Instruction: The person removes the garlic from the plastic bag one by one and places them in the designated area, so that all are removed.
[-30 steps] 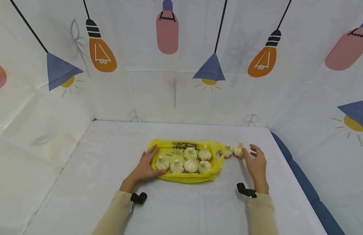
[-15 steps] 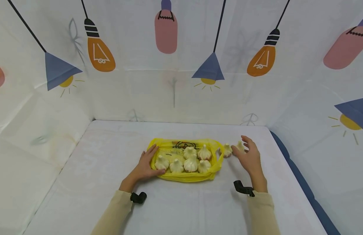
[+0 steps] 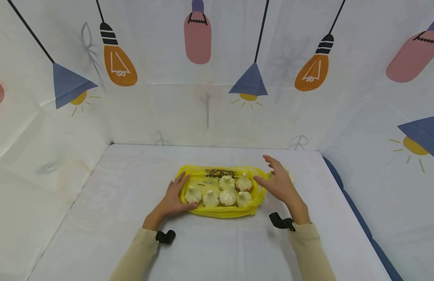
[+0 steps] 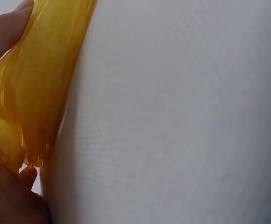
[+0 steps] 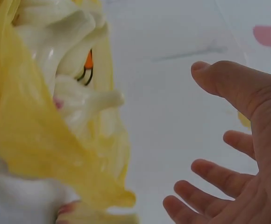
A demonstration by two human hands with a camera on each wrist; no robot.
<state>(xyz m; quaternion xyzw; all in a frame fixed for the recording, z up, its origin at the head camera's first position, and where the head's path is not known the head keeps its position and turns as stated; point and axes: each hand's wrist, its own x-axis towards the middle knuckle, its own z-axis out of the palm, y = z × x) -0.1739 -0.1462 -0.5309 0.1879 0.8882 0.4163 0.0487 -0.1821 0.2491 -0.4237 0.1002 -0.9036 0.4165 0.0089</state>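
Note:
A yellow plastic bag (image 3: 220,213) lies spread open on the table, with several white garlic bulbs (image 3: 228,197) inside it. My left hand (image 3: 171,200) holds the bag's left end, thumb over the front rim and fingers along the side. In the left wrist view the yellow plastic (image 4: 46,74) sits between thumb and fingers. My right hand (image 3: 281,186) hovers by the bag's right end, fingers spread and holding nothing. Behind it, two loose garlic bulbs are mostly hidden; a bit of one bulb (image 3: 290,175) shows. The right wrist view has bulbs (image 5: 86,100) poking up within the bag.
The white table (image 3: 139,164) extends around the bag. A white backdrop with printed lamps (image 3: 251,80) rises behind it. Dark blue padding (image 3: 346,199) runs along the right edge. Each wrist wears a black camera mount (image 3: 282,221).
My right hand has moved left, from beside the loose bulbs to the bag's right end, now covering most of those bulbs. The left hand and the bag stay put.

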